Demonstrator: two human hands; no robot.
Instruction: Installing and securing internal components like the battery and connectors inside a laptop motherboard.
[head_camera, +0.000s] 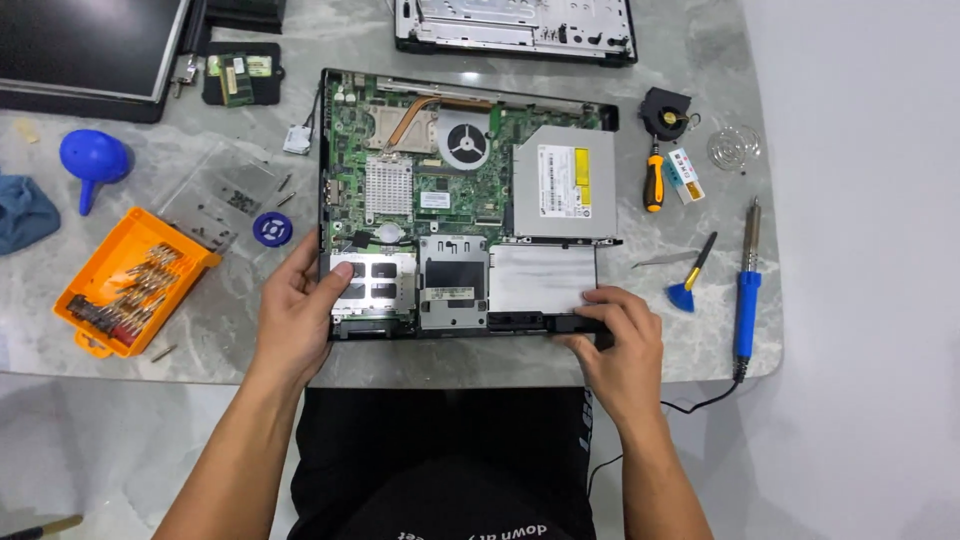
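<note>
The opened laptop base (465, 200) lies flat on the marble surface (700, 340), green board and silver drive exposed; left hand (297, 315) and right hand (622, 340) fingers clamp its near corners.

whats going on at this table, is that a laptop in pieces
Yes. A person holds an opened laptop base on a marble table, its circuit board, fan and silver optical drive exposed. The left hand grips the near left corner; the right hand presses the near right edge. An orange bit case lies to the left, a screwdriver and blue soldering iron to the right.
</note>
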